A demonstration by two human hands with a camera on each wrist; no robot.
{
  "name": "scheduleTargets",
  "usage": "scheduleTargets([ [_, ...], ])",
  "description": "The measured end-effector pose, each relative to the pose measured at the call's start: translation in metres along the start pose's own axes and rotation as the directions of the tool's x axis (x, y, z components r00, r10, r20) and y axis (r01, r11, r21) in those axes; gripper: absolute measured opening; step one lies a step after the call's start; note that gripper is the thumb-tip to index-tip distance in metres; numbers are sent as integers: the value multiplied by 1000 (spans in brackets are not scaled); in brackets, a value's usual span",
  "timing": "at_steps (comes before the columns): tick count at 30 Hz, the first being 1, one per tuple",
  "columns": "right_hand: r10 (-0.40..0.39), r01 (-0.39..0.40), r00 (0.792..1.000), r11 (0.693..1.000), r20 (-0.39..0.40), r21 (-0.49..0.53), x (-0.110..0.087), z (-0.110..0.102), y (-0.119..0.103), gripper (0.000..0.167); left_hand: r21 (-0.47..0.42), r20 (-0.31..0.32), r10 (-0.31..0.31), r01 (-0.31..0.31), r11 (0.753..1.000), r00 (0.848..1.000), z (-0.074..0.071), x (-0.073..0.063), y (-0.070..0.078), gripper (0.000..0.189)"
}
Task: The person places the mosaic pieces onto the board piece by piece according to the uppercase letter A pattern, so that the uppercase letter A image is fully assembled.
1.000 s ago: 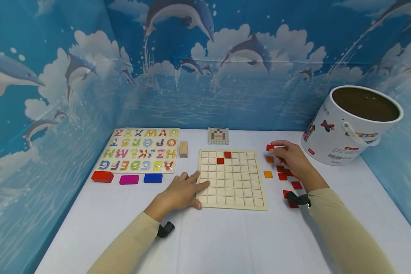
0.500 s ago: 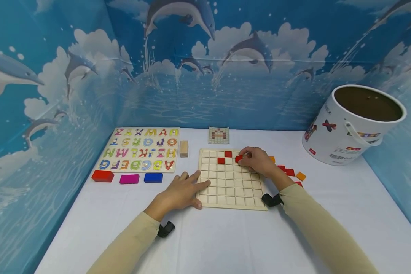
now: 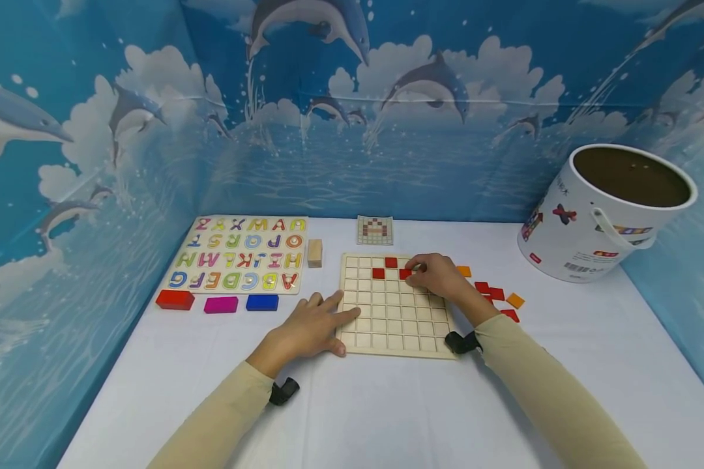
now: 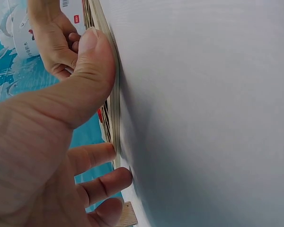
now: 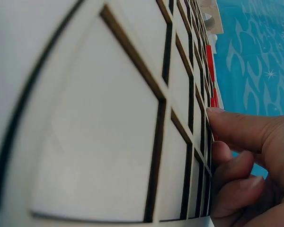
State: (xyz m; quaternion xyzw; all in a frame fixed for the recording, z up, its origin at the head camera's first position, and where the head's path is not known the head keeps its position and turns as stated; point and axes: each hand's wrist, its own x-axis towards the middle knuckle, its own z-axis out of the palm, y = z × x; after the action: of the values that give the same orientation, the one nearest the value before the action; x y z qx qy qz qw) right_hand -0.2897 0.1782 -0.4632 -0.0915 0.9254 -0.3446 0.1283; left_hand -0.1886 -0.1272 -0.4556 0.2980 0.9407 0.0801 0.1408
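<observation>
A wooden grid board lies on the white table. One red tile and another red tile sit in its upper cells. My left hand rests at the board's left edge with fingers spread, the index finger over the grid; in the left wrist view the thumb lies along the board's rim. At the upper right of the grid, my right hand pinches a third red tile, which lies at a cell. Its far side is hidden by the fingertips, curled in the right wrist view.
Loose red tiles and orange tiles lie right of the board, partly behind the right arm. A pattern card is behind it. Left stand an alphabet board, a wooden block and coloured blocks. A white bucket stands at right.
My right hand has carried a red tile from the loose pile leftward to the grid, where the tile has come down flatter at a cell. The left hand has stayed in place.
</observation>
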Motion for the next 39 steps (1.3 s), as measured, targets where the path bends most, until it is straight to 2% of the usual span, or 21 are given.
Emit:
scheduleTargets([
  [2, -1, 1, 1000, 999, 2, 41, -2, -4, 1, 35, -2, -1, 0, 0, 1000, 1000, 0, 0, 0, 84],
  [5, 22, -17, 999, 991, -36, 131, -9, -19, 9, 41, -5, 3, 3, -3, 1000, 1000, 0, -1, -1, 84],
  [9, 123, -96, 986, 969, -110, 226, -26, -47, 29, 50, 4, 7, 0, 0, 1000, 1000, -2, -2, 0, 84],
  [13, 243, -204, 962, 943, -124, 263, -50, -68, 57, 55, 16, 8, -10, 10, 1000, 1000, -2, -3, 0, 83],
  [18, 288, -251, 952, 930, -106, 269, -74, -78, 87, 63, 15, 4, -10, 10, 1000, 1000, -3, -4, 0, 83],
  [24, 316, -295, 947, 927, -56, 233, -92, -83, 104, 69, -1, -3, 5, -5, 1000, 1000, -3, -3, 1, 83],
  [34, 315, -308, 949, 930, -2, 202, -95, -83, 107, 73, -12, -6, 11, -11, 1000, 1000, -2, -1, 0, 83],
  [39, 276, -273, 961, 952, -2, 138, -91, -80, 109, 72, -11, -2, 3, -3, 1000, 1000, -2, -2, 1, 83],
])
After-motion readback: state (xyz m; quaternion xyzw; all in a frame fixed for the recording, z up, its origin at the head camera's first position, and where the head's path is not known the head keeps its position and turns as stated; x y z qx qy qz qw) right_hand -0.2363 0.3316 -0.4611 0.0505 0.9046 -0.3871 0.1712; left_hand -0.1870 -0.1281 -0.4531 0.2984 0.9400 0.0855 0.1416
